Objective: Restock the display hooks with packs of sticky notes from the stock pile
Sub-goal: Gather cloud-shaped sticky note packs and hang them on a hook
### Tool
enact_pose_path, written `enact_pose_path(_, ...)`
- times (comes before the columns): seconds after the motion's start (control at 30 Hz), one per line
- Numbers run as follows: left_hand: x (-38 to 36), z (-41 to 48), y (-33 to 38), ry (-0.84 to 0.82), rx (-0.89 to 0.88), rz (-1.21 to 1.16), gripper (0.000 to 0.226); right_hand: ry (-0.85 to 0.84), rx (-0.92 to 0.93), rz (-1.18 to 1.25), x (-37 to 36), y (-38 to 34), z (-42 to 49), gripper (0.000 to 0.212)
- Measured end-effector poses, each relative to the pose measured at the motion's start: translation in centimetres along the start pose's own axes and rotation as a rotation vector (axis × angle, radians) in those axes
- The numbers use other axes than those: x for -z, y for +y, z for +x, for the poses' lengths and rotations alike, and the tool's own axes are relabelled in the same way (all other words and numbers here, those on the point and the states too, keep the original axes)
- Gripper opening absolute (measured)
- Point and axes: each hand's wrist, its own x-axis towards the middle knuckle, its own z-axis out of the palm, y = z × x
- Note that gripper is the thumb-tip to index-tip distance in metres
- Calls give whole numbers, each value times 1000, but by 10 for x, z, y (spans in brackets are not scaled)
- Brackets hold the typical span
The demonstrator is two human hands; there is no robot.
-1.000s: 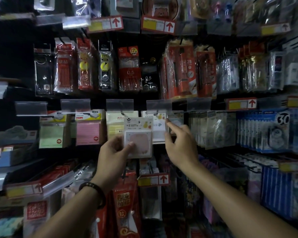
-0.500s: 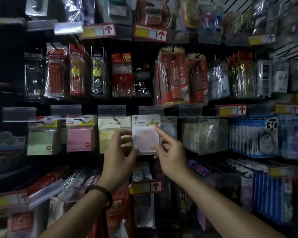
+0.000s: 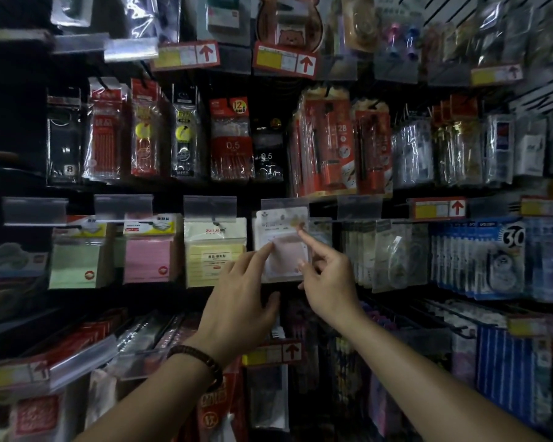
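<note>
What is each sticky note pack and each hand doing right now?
Green pack: hanging on its hook.
Pink pack: hanging.
Yellow pack: hanging.
White pack with pink pad: up at its hook, fingertips on its face.
Left hand: open, fingers touching the white pack.
Right hand: index finger pointing at the white pack's top.

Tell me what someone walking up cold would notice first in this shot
First, the two bare hands at centre: the left hand and right hand both reach to a white pack with a pink pad hanging in the middle row. Left of it hang bright yellow, pink and green sticky-note packs. Red arrow price tags stand out above, against the dim racks.
</note>
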Motion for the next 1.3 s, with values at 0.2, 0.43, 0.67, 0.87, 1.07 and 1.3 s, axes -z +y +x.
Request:
enact_pose_path(0.2, -1, -2, -3, -87, 54, 31, 87, -44, -51, -69, -3, 12, -2, 65)
enact_pose_path(0.43, 9, -8, -13, -126, 79, 134, 70, -142, -50, -369, -12, 7, 23, 79)
enact_pose_path(0.67, 31, -36, -14, -123, 1, 202, 45, -173, -108, -714, -22, 14, 36, 92)
enact_pose_path(0.87, 46, -67, -18, -211, 17, 310, 52, -129, -94, -908, -18, -8, 13, 78)
enact_pose_path(1.07, 65, -114, -12, -268, 6, 298, 45, -198, 18, -967, 2, -33, -42, 67)
enact_pose_path(1.3, 42, -243, -11, -359, 33, 107, 28, -136, 401, -643, 23, -7, -171, 16)
